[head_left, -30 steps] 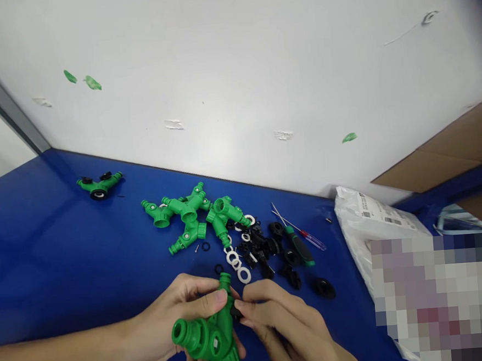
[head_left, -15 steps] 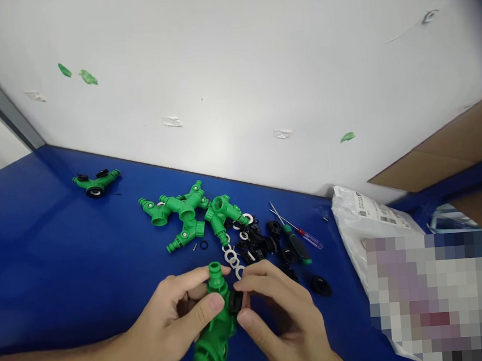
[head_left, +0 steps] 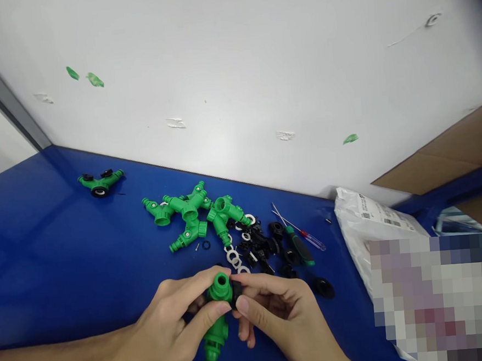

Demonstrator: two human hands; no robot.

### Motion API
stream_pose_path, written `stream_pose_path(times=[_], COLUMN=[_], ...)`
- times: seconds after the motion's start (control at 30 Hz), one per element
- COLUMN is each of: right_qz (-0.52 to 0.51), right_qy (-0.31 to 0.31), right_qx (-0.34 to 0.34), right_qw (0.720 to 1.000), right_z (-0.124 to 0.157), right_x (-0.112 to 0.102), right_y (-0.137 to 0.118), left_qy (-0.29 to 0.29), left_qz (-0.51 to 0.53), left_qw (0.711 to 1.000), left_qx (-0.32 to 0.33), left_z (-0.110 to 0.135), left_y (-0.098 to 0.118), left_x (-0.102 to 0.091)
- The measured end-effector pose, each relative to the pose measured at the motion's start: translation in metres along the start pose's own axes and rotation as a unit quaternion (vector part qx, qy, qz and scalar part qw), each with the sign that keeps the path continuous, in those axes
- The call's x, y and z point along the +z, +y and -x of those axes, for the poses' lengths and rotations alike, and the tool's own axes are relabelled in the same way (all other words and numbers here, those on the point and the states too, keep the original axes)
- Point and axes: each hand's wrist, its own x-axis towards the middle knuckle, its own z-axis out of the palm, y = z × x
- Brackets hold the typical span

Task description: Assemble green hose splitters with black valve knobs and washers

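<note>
My left hand (head_left: 178, 317) grips a green plastic Y hose connector (head_left: 217, 314), its round port facing up and its lower end reaching toward me. My right hand (head_left: 279, 315) pinches a small black plastic part (head_left: 236, 293) against the side of the connector. That part is partly hidden by my fingers. Just beyond my hands lie white washers (head_left: 232, 256) and a heap of black plastic fittings (head_left: 262, 246).
Several green connectors (head_left: 187, 211) lie together on the blue tabletop (head_left: 44, 260), with another (head_left: 100, 184) at far left. A screwdriver (head_left: 300, 248) and black disc (head_left: 323, 288) lie right. A white plastic bag (head_left: 371, 221) sits beyond, partly pixelated.
The green connector has turned from leaning left to nearly upright, its round port now facing up. My hands have drawn closer around the black part.
</note>
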Motion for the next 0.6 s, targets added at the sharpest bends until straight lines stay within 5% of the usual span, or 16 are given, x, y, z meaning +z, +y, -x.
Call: stream_pose_path(times=[0.23,0.47,0.6], right_qz=[-0.028,0.131,0.23], right_qy=[0.019,0.021,0.03], right_qx=[-0.006,-0.199,-0.252], right_qw=[0.999,0.971,0.94], right_z=[0.0011,0.0009,0.0001], right_x=[-0.0022,0.0003,0.0], right_y=[-0.0001,0.0009,0.001], left_qy=[0.044,0.009,-0.013], left_qz=[-0.054,-0.002,0.087], left_qw=[0.997,0.997,0.982], left_qx=[-0.028,-0.079,-0.168], left_z=[0.0022,-0.0003,-0.0018], left_y=[-0.0056,-0.0027,-0.0003], left_x=[-0.0038,-0.0055,-0.0034])
